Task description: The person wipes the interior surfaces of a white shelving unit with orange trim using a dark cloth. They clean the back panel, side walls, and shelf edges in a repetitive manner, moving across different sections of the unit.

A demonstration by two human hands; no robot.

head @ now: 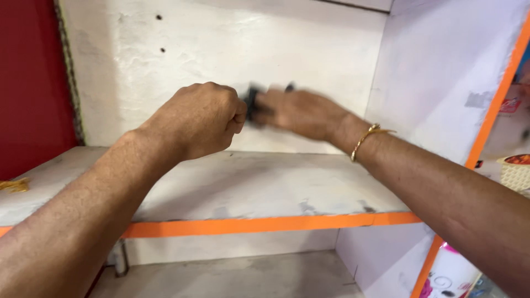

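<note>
left hand (201, 118) clenched in a fist, contents not visible. right hand (301, 113) blurred, fingers closed around a small black object (253, 102) between both hands, above the white shelf (248, 187).

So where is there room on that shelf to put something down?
Most of the white shelf is bare, from the orange front edge back to the wall. It is crowded only up high, where the left hand and right hand meet around a small dark thing.
</note>
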